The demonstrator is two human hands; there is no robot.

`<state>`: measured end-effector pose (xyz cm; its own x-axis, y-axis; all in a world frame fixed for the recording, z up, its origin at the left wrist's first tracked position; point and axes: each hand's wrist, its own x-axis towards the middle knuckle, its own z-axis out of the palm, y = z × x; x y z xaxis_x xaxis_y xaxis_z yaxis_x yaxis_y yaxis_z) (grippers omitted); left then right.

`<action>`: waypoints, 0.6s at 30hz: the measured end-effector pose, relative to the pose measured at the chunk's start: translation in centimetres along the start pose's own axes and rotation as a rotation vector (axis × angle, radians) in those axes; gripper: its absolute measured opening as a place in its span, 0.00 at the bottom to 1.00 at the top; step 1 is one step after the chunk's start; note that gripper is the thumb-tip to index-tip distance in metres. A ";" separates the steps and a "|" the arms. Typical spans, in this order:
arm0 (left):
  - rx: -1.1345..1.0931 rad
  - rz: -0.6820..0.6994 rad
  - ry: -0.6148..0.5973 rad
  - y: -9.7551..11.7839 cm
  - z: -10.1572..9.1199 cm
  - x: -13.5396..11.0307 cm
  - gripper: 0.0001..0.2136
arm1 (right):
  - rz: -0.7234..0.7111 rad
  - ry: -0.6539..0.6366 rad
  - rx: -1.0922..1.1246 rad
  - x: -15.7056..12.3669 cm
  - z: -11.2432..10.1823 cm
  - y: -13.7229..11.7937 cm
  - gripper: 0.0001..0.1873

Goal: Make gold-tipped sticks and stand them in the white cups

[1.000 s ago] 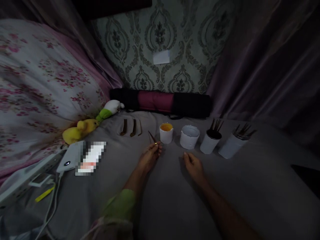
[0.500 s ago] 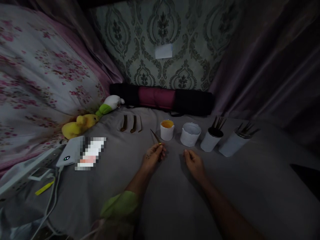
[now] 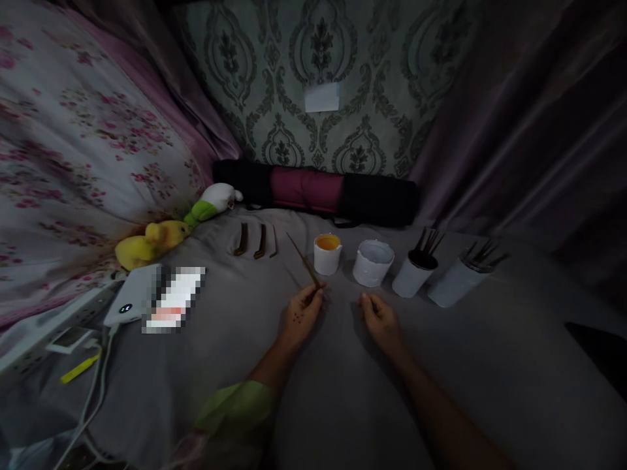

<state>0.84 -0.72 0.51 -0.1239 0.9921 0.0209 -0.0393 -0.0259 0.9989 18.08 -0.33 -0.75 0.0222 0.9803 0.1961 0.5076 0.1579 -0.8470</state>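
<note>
- Nearest, a green sleeve (image 3: 235, 408) covers the left forearm over the grey bed (image 3: 343, 405), toward its near edge.
- The left hand (image 3: 300, 316) lies mid-bed, its fingers (image 3: 313, 299) pinched closed on the lower end of a thin brown stick (image 3: 302, 260), which slants up and away toward the far left.
- The right hand (image 3: 381, 321) rests just beside it on the sheet, fingers loosely curled and holding nothing.
- Beyond the hands stands a row of white cups: one with yellow filling (image 3: 327, 253), one with white filling (image 3: 373, 262), and two more holding dark sticks (image 3: 415, 269) (image 3: 455, 279).
- Left of the yellow cup lie three brown sticks (image 3: 255, 240).
- At the left edge sit a yellow plush toy (image 3: 147, 243) and a white device (image 3: 128, 303).
- Along the far edge lies a dark roll with a magenta band (image 3: 313, 189), against the patterned wall (image 3: 318, 65).
</note>
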 end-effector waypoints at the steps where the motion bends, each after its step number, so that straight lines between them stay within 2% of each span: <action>1: 0.022 0.016 0.003 -0.1 0.0 -0.1 0.15 | -0.002 -0.005 0.003 0.0 0.0 0.0 0.21; 8: 0.220 0.180 -0.011 -0.9 -0.1 -0.4 0.16 | -0.011 0.015 0.010 0.0 0.2 0.4 0.20; 14: 0.378 0.354 -0.024 -0.6 -0.1 -0.6 0.14 | -0.011 -0.001 0.014 -0.1 0.0 0.0 0.19; 18: 0.449 0.416 -0.042 -0.4 -0.1 -0.6 0.13 | -0.008 0.016 0.035 -0.1 0.0 -0.1 0.19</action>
<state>0.87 -1.36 0.09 0.0004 0.9141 0.4056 0.4263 -0.3670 0.8268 18.06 -0.47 -0.68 0.0321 0.9771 0.2102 0.4770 0.1698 -0.8624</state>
